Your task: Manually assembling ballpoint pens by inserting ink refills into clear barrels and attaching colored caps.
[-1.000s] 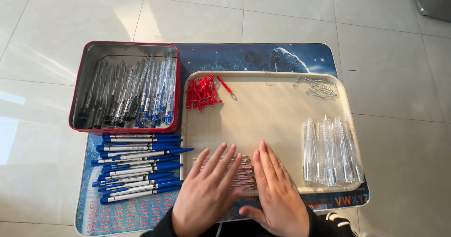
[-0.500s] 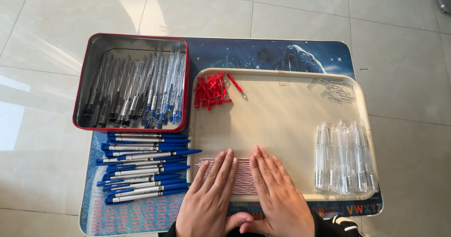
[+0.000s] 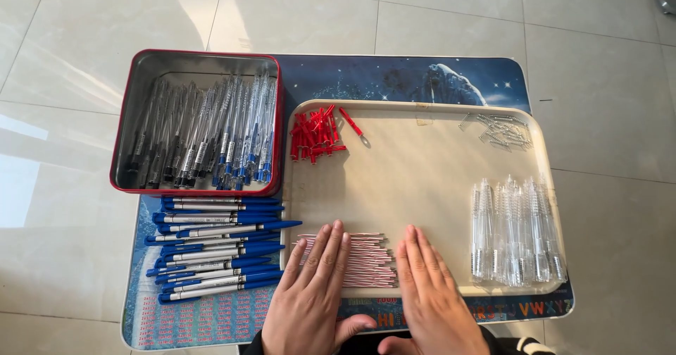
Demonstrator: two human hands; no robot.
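tin [image 3: 124,126]: rectangular, red outside, silver inside, table's far-left corner | labels: white bands on blue pens [image 3: 211,246] beneath it

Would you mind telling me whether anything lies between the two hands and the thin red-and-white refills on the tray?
Nothing visible does: the left hand and right hand lie flat directly on the refills at the tray's near edge.

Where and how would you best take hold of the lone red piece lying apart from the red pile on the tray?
Pinch the lone red piece at mid-length across its thin shaft, coming from straight above. It lies flat and slanted on the beige tray, just right of the red pile, with bare tray on both long sides, so fingertips likely fit there without disturbing the pile.
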